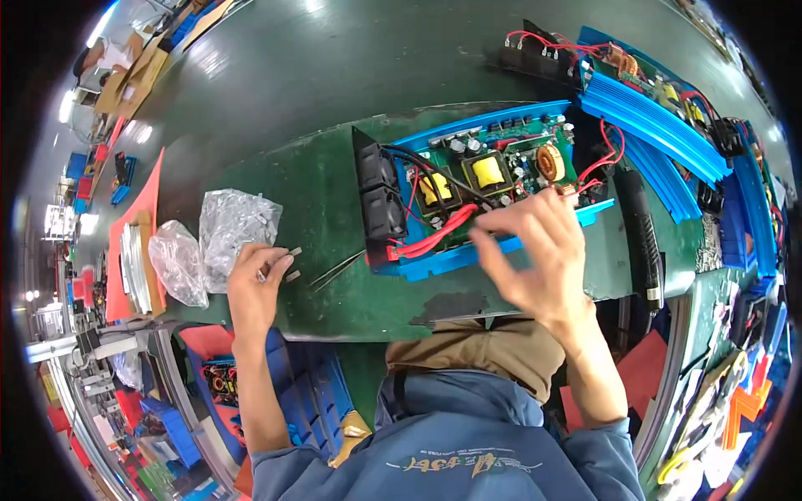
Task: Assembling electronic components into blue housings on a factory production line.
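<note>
My left hand (255, 288) is closed, fingers curled round a small shiny metal piece (263, 274), too small to name exactly. It rests at the front of a crumpled clear plastic bag (238, 234). Two small metal clips (292, 275) lie beside its fingertips, with tweezers (337, 269) to the right. My right hand (543, 259) is open, thumb and fingers apart, over the front right edge of a blue-cased circuit board assembly (501, 250). Its upper fingertips are near a copper coil (550, 162). Thick red wires (443, 234) and two black fans (380, 188) sit at the assembly's left end.
More blue-cased units (656, 125) with red wires are stacked at the back right. A black-handled tool (639, 234) lies right of the assembly. Another plastic bag (177, 259) and a stack of papers in a red folder (134, 259) stand at left. Blue bins (313, 392) sit below the bench.
</note>
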`<state>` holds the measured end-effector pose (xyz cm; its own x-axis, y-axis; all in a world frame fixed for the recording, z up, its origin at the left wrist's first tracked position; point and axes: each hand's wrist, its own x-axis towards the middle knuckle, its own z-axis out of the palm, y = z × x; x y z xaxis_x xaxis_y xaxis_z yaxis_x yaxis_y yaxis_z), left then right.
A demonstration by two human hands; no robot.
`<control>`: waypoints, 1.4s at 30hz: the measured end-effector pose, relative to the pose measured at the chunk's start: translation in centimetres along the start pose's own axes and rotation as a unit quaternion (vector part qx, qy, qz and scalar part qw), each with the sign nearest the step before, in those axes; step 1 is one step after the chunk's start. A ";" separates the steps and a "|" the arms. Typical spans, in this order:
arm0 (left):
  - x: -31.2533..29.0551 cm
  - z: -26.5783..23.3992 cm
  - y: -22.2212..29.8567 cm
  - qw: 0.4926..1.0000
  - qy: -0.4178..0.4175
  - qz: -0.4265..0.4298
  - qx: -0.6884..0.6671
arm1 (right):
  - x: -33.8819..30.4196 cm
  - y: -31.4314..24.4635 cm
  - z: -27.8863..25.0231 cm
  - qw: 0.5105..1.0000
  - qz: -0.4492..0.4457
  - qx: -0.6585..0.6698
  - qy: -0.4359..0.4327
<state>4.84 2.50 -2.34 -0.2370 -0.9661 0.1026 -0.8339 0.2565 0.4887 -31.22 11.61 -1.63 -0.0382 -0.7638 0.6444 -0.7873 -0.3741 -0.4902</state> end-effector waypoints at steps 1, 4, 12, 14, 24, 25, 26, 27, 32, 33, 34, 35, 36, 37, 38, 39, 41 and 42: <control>0.2 0.1 0.3 1.000 -0.004 0.012 -0.007 | 0.2 -0.3 -0.3 0.999 -0.021 -0.009 -0.029; 0.5 0.4 0.6 0.999 -0.013 0.046 0.010 | 1.0 -0.4 0.4 0.998 -0.055 -0.017 -0.028; -0.8 3.1 5.8 0.968 -0.018 0.054 -0.245 | 3.0 0.0 1.2 0.967 0.212 0.118 -0.082; 0.8 4.5 7.8 0.931 -0.100 0.057 -0.348 | 2.6 -0.1 1.6 0.973 0.200 0.082 -0.083; 3.3 8.2 10.6 0.906 -0.212 0.008 -0.365 | -5.1 2.1 -7.1 0.964 0.138 -0.178 0.141; 3.5 8.3 10.6 0.913 -0.218 -0.016 -0.345 | -6.4 2.8 -8.8 0.936 0.171 -0.273 0.144; 3.7 8.1 10.9 0.916 -0.234 -0.011 -0.326 | -7.8 3.7 -10.1 0.900 0.208 -0.348 0.159; 3.7 8.3 10.7 0.913 -0.247 -0.009 -0.323 | -9.2 4.6 -11.3 0.883 0.218 -0.391 0.141; 4.3 8.1 9.5 0.933 -0.247 0.031 -0.259 | -12.3 5.1 -13.3 0.897 0.312 -0.311 0.021; 4.5 8.0 9.2 0.936 -0.255 0.050 -0.237 | -12.6 3.5 -13.1 0.902 0.349 -0.252 0.025; 4.4 8.1 8.9 0.935 -0.254 0.039 -0.245 | -13.2 1.9 -12.9 0.903 0.385 -0.190 0.029; 4.4 8.3 9.0 0.934 -0.250 0.031 -0.254 | -15.1 0.7 -12.3 0.901 0.402 -0.152 0.054; 4.5 8.5 9.2 0.931 -0.250 0.022 -0.266 | -16.9 -0.6 -11.5 0.892 0.427 -0.130 0.078; 4.5 8.2 9.0 0.934 -0.249 0.013 -0.257 | -18.3 -2.2 -10.5 0.876 0.475 -0.048 0.075; 4.9 7.9 9.0 0.934 -0.263 0.048 -0.238 | -18.3 -4.3 -10.8 0.812 0.575 0.083 0.049; 5.2 8.0 9.0 0.931 -0.281 0.088 -0.217 | -18.9 -5.9 -10.1 0.693 0.671 0.256 0.063; 5.0 8.1 9.1 0.928 -0.291 0.063 -0.223 | -20.1 -8.7 -8.5 0.656 0.699 0.284 -0.017; 4.7 8.1 9.1 0.941 -0.252 0.068 -0.216 | -19.1 -8.8 -8.2 0.684 0.653 0.313 -0.089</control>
<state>-7.89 0.53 -4.45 -0.6240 -0.7604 -0.1800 -0.5245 0.2367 0.8179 -28.64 33.81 -4.77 -0.3377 -0.6920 -0.6381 0.2668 0.5797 -0.7699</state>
